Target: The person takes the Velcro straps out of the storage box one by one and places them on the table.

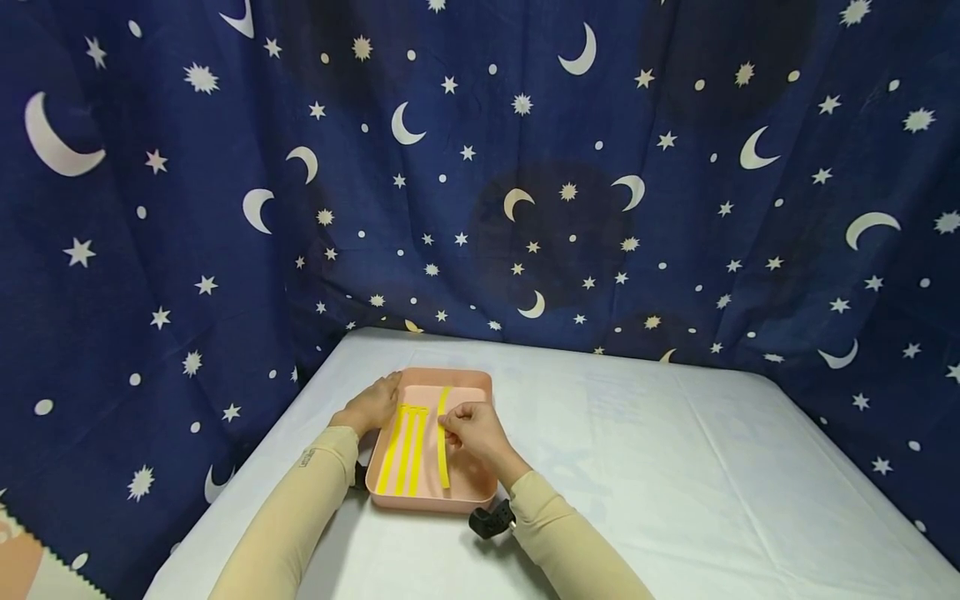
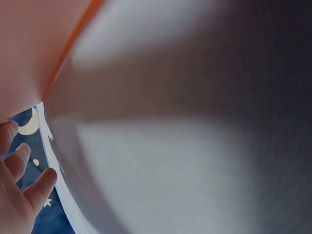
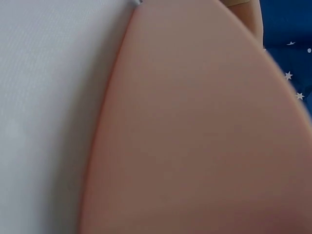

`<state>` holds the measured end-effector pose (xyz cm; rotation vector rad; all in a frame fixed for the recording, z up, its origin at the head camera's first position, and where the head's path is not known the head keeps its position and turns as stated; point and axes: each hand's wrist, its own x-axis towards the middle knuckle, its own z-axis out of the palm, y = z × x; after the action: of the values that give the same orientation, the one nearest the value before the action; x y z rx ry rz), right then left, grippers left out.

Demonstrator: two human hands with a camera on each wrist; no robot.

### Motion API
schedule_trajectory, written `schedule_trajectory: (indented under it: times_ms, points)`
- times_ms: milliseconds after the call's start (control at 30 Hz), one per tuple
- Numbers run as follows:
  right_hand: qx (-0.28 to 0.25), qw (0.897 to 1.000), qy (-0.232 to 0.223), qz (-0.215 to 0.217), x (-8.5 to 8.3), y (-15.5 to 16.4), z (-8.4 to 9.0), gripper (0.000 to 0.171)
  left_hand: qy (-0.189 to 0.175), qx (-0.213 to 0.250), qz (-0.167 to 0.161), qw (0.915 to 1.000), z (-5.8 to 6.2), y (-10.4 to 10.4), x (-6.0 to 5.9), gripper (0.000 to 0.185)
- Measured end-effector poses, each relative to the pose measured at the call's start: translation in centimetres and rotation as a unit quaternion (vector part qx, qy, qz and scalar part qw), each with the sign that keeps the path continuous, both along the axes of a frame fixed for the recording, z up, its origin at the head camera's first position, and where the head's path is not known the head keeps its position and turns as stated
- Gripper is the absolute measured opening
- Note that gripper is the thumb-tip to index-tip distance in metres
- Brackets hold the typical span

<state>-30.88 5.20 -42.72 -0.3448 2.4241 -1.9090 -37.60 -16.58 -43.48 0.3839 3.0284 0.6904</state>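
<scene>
Behind a white-covered table [image 1: 675, 467], a navy curtain printed with moons and stars [image 1: 675, 167] is hung; one shallow pink plastic tray [image 1: 480, 383] holds four flat yellow strips, three grouped at the left [image 1: 405, 450] and one apart [image 1: 443, 454]. The separate strip is pinched by the right hand [image 1: 472, 433], while the tray's left rim is touched by the relaxed left hand [image 1: 372, 406]. If pulled sideways, that strip may buckle, or the light tray may slide.

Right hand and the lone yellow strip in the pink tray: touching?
Touching. In the head view the right hand pinches the yellow strip at its left edge, above the pink tray. The right wrist view shows only the tray's wall.
</scene>
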Motion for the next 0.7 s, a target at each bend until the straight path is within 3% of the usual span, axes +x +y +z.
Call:
schedule_trajectory:
  times_ms: [700]
  points:
    - [-0.009, 1.000, -0.003, -0.003, 0.02, 0.62, 0.15, 0.018, 0.003, 0.002, -0.003, 1.0000, -0.26, -0.10, -0.31, 0.052]
